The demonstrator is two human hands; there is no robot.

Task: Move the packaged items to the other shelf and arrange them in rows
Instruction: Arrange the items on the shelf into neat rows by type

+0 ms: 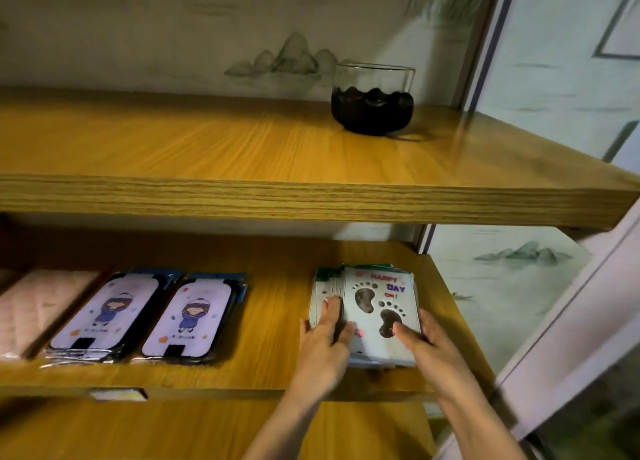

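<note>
My stack (377,307) of footprint packs lies at the right end of the lower shelf (277,324), well apart from the two cases (187,317) to its left. My left hand (325,341) rests flat, fingers straight, on the packs that have fanned out on the left side. My right hand (429,345) grasps the right edge, thumb on the top pack and fingers down the side.

To lift it cleanly, I judge I should first push the fanned packs back square with the left hand, then squeeze both long edges so nothing slides out on the way to the upper shelf (207,147), landing left of the bowl (372,106).

The stack's long axis runs front to back, a little skewed. The printed heading is at the far end, toward the wall, and the near short edge faces me.
</note>
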